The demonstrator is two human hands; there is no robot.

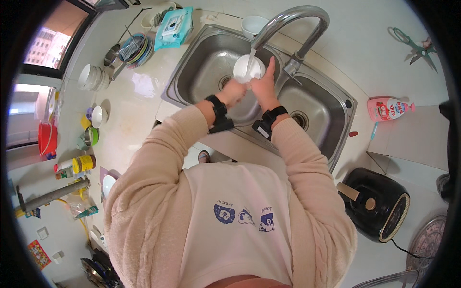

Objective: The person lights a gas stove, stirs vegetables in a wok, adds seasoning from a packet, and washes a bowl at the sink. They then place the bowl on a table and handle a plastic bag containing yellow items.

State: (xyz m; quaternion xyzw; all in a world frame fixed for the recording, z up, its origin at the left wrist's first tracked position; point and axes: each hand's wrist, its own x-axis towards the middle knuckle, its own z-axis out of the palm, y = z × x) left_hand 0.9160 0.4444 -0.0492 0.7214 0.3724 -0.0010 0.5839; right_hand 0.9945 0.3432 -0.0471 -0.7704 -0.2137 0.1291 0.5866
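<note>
A white bowl [246, 68] is tilted under a stream of running water [251, 59] above the left basin [198, 68] of a steel double sink. My right hand [264, 86] grips the bowl at its near right edge, one digit pointing up along the side. Blurred by motion, my left hand [233, 93] is curled close to the bowl's near rim. What its fingers hold, if anything, is hidden. The water comes from a curved chrome faucet [295, 14] arching over the bowl.
Another white bowl [254, 26] stands behind the sink. On the left counter are a wet-wipes pack [174, 28], stacked plates [138, 50] and stacked bowls [93, 78]. To the right are a pink pump bottle [387, 109] and a black air fryer [374, 205]. Scissors [417, 48] hang on the wall.
</note>
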